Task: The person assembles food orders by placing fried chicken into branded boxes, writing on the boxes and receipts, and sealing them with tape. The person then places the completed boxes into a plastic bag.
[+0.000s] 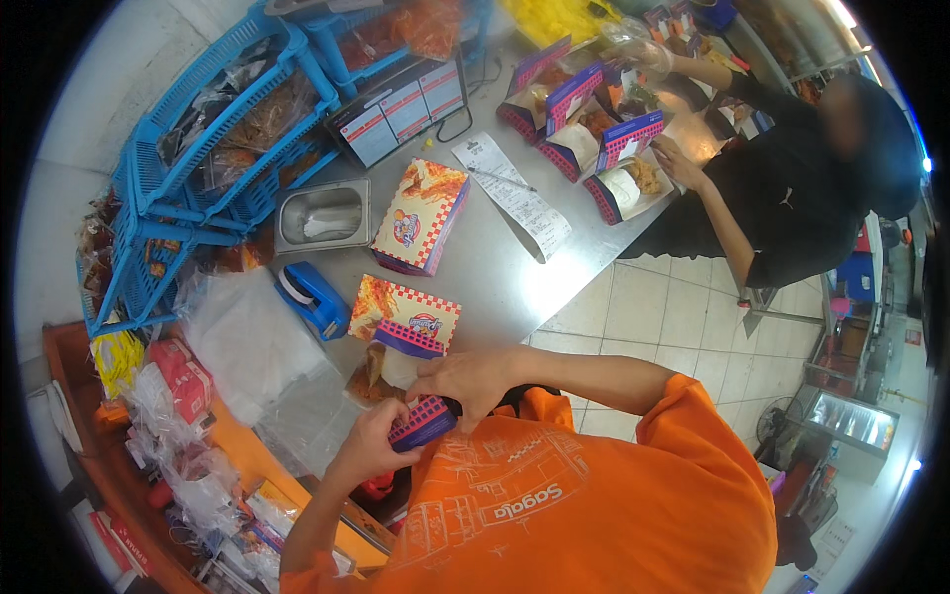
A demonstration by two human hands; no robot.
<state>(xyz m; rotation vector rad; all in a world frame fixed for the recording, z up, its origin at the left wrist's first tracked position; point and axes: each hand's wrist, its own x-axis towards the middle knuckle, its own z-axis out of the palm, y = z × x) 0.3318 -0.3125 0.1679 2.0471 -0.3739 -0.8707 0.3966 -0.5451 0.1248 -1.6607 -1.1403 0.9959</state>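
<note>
An open cardboard meal box (424,425) with a purple and pink checked edge is held between both hands at the table's near edge. My left hand (371,436) grips its near left corner. My right hand (475,382) lies over its right side, fingers bent onto the box. Inside are a white wrapped portion (401,369) and brown food (371,382), partly in a clear bag. The raised lid (404,315) shows a food picture and a red checked border. Just beyond, a closed meal box (419,215) of the same print rests on the steel table (490,297).
A blue tape dispenser (313,301), clear plastic bags (245,341) and a steel pan (323,215) lie to the left. Behind stand a screen (401,111) and blue plastic racks (223,178). A printed receipt (512,193) bears a pen. At right, a co-worker (787,178) handles open meal boxes (623,185).
</note>
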